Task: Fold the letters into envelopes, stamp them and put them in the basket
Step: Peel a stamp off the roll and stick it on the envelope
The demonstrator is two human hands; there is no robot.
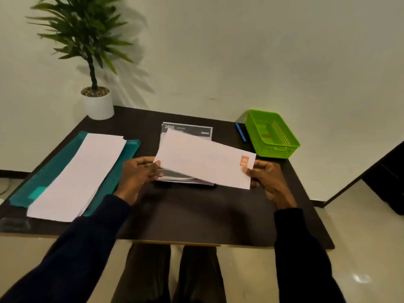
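Note:
A white envelope [203, 159] with an orange stamp [244, 160] near its right end is held above the middle of the dark table [196, 215]. My left hand [137, 173] grips its left end and my right hand [265, 178] pinches its right end below the stamp. Under it lies a stack of printed letters [185, 130], mostly hidden by the envelope. A green plastic basket [271, 133] stands at the table's far right corner; something small and reddish lies inside it.
A pile of white envelopes [76, 176] rests on a teal folder [43, 178] at the left. A blue pen [240, 132] lies beside the basket. A potted plant [96, 101] stands at the far left corner. The wall is close behind.

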